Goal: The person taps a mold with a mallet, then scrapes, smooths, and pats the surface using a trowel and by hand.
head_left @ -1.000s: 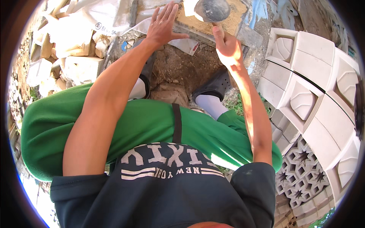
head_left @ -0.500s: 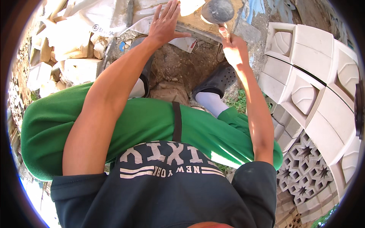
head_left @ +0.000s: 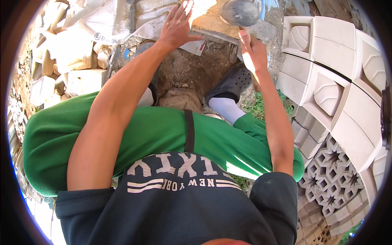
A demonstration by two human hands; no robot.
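Note:
My left hand point(head_left: 176, 27) is stretched out with its fingers extended and thumb apart, at the left side of a tan, dusty work surface point(head_left: 210, 23). Whether its palm presses on something there I cannot tell. My right hand point(head_left: 255, 53) is closed round the handle of a mallet with a rounded grey head point(head_left: 240, 12). The head is over the right part of the tan surface, slightly smeared by motion; a gap below it cannot be judged. A dark hinge-like metal piece point(head_left: 232, 52) hangs from the surface's near edge.
Pale moulded blocks point(head_left: 335, 49) are stacked along the right, with star-patterned lattice blocks point(head_left: 332, 171) lower down. White plastic sheeting point(head_left: 110, 20) and broken pale pieces point(head_left: 73, 51) lie at the left. My dark clogs point(head_left: 230, 83) rest on the dirt below the work surface.
The mallet has shifted a little to the right and its head now looks blurred. My left hand has kept its stretched-out pose. The whole view has shifted slightly.

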